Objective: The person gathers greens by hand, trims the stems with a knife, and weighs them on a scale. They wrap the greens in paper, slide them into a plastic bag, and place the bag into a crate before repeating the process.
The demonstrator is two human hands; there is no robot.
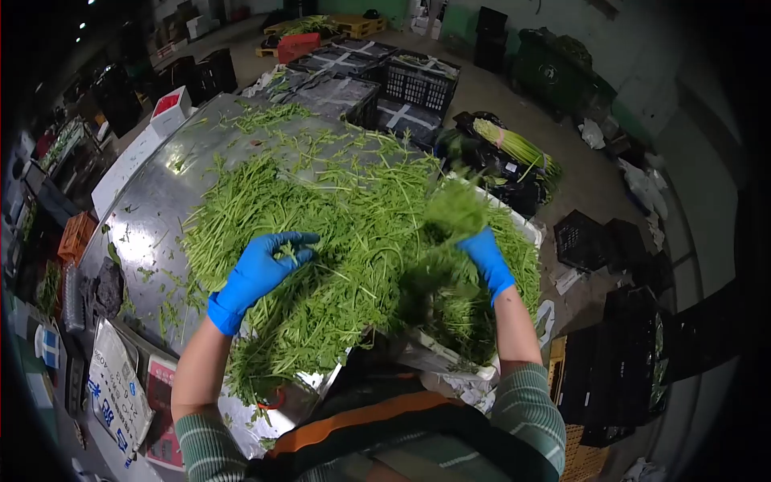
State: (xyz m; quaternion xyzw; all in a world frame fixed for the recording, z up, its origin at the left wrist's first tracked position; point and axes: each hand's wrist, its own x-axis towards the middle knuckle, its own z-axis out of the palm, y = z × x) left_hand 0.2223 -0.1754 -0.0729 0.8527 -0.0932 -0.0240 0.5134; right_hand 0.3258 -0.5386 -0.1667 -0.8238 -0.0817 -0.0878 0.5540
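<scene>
A large heap of leafy green stems [321,209] covers much of the metal table. My left hand [269,273], in a blue glove, rests at the left side of the heap among the leaves. Its fingers are stretched out, with a gap between them and the thumb. My right hand [487,257], also gloved in blue, grips a bunch of leafy greens [456,207], smeared by motion; its fingertips are partly hidden. Under and beside that hand is a white container [526,225] filled with more of the greens.
Bare metal tabletop [152,217] with scraps shows at left. Black crates [418,84] stand beyond the table. A bundle of long stalks [514,145] lies on black bags at right. A printed paper bag [116,386] is at lower left; stacked dark crates [618,361] stand at right.
</scene>
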